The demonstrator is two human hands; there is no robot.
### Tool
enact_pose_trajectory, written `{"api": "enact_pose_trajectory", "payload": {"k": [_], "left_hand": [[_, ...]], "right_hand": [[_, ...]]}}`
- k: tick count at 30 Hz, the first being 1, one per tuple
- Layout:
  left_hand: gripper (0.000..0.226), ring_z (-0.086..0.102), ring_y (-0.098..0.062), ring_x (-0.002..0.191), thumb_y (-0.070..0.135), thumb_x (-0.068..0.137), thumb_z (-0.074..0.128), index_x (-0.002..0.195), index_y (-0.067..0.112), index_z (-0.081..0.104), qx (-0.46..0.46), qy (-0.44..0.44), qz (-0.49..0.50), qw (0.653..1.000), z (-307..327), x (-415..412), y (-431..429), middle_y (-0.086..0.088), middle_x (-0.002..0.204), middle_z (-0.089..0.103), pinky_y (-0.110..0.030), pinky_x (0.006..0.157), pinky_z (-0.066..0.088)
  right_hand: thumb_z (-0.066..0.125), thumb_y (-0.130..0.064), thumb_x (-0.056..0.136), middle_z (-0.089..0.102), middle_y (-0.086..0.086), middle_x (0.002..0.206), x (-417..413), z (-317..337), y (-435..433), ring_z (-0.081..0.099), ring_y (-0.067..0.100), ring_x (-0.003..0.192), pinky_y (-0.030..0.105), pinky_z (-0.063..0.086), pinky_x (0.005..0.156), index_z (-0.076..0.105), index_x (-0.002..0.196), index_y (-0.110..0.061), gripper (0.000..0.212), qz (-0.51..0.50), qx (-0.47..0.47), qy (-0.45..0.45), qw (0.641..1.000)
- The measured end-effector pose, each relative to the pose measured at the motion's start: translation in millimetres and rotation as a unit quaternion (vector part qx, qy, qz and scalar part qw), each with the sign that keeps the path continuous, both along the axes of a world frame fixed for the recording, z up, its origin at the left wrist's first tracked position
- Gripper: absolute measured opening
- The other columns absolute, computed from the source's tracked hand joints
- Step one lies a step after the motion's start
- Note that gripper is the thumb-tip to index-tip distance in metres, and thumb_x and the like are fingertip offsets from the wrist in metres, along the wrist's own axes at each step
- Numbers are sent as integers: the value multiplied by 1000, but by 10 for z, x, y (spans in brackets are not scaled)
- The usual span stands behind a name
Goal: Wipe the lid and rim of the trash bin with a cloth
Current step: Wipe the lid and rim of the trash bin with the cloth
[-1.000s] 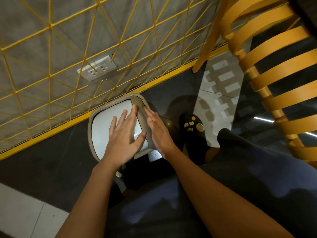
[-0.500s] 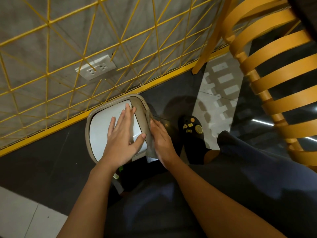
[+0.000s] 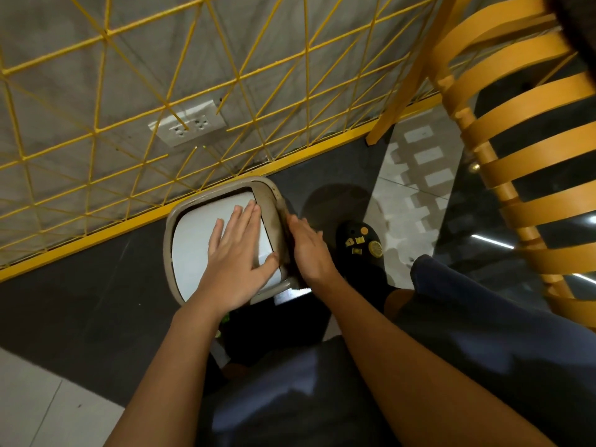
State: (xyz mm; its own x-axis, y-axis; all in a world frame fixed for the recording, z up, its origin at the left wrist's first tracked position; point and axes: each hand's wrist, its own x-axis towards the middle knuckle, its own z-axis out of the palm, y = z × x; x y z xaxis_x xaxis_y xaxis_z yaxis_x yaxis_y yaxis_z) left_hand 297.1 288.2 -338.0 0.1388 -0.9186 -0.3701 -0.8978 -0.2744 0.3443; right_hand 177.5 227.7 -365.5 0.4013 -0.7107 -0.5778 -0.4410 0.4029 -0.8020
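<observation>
Head view, looking down past my knees at a dark floor [image 3: 80, 301]. The trash bin [image 3: 167, 243] stands on it, close against a yellow wire grid [image 3: 167, 108] that fronts a grey wall with a white double socket [image 3: 188, 125].

The bin's white lid [image 3: 193, 246] is closed inside a taupe rim [image 3: 269, 217]. My left grip [image 3: 237, 262] rests flat on the right half of the lid. Its fingers [image 3: 248, 214] are straight and close together, pointing toward the wall, with the thumb spread out to touch the rim's right band.

My right grip [image 3: 311, 250] lies along the outer right edge of the rim, just beside the left one. Its back is up and its fingers are nearly straight. It presses a dark grey cloth [image 3: 285, 230] against that edge. Only a narrow strip of cloth shows between the fingers and the rim, and the thumb is hidden.

To the right of the bin is my black shoe [image 3: 361, 243], with small yellow charms on it. Further right is a wooden slatted chair [image 3: 516, 156]. Dark shorts [image 3: 483, 333] fill the lower right
</observation>
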Motion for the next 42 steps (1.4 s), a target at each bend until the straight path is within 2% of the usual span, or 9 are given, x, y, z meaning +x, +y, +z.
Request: {"api": "enact_pose_trajectory", "payload": {"k": [4, 10, 15, 22, 25, 30, 34, 36, 42], "left_hand": [[78, -24, 3, 131, 51, 81, 22, 147, 21, -7, 1, 7, -2, 1000, 15, -3, -9, 6, 156, -13, -22, 106, -22], [75, -24, 0, 133, 51, 85, 22, 146, 19, -9, -3, 2, 12, 1000, 19, -44, -6, 4, 155, -15, -27, 109, -19], [72, -21, -6, 138, 41, 94, 33, 145, 17, -11, -5, -6, 20, 1000, 24, -69, -2, 2, 155, -16, -29, 110, -18], [71, -20, -10, 140, 40, 95, 33, 146, 17, -11, 2, -7, 27, 1000, 33, -70, -7, 2, 155, -16, -31, 111, -17], [70, -20, -10, 140, 40, 95, 33, 146, 18, -11, 1, -8, 27, 1000, 25, -70, -17, 3, 155, -16, -30, 110, -18], [72, -19, -10, 140, 49, 90, 26, 146, 18, -10, 8, -9, 27, 1000, 43, -72, -19, 3, 155, -16, -32, 112, -16], [77, -19, -10, 140, 52, 82, 20, 146, 19, -10, 16, -7, 25, 1000, 51, -68, -25, 4, 155, -16, -32, 112, -16], [79, -19, -10, 140, 52, 80, 18, 146, 19, -10, 17, -7, 25, 1000, 53, -69, -28, 4, 155, -16, -31, 112, -15], [79, -20, -9, 140, 54, 80, 18, 145, 19, -11, 15, -14, 22, 1000, 36, -67, -19, 3, 155, -17, -32, 112, -15]], "right_hand": [[14, -32, 102, 26, 10, 154, 228, 26, -370, 6, 21, 146, 42, -9, 115, 33, 142, -12, 49, 57, -19, 22, 998], [9, -28, 102, 26, 8, 154, 370, -31, -585, 8, 24, 146, 49, -7, 116, 31, 144, -17, 48, 121, -45, 23, 991], [17, -40, 101, 43, 6, 145, 98, -56, -283, 29, 19, 140, 45, 1, 119, 46, 135, -22, 48, 42, 1, -3, 999], [26, -36, 101, 49, 2, 139, -214, -95, 305, 40, 17, 133, 49, 20, 116, 49, 133, -24, 42, -43, 42, -54, 997], [34, -35, 99, 55, 0, 132, -283, -94, 446, 48, 11, 124, 32, 37, 107, 52, 131, -22, 39, -102, 87, -82, 988], [50, -16, 94, 58, -2, 126, -311, -148, 490, 53, 4, 112, 15, 44, 95, 56, 126, -14, 33, -150, 3, -43, 988], [58, -11, 89, 66, 1, 115, -403, -197, 322, 61, 11, 104, 30, 49, 95, 62, 118, -17, 30, -268, 84, -66, 957], [61, -8, 86, 67, 7, 109, -441, -217, 167, 63, 18, 101, 33, 52, 92, 65, 107, -18, 24, -302, 74, -83, 947], [65, -10, 82, 62, -5, 91, -211, -310, -37, 57, 10, 89, 13, 48, 74, 66, 88, -19, 11, -86, -2, 17, 996]]}}
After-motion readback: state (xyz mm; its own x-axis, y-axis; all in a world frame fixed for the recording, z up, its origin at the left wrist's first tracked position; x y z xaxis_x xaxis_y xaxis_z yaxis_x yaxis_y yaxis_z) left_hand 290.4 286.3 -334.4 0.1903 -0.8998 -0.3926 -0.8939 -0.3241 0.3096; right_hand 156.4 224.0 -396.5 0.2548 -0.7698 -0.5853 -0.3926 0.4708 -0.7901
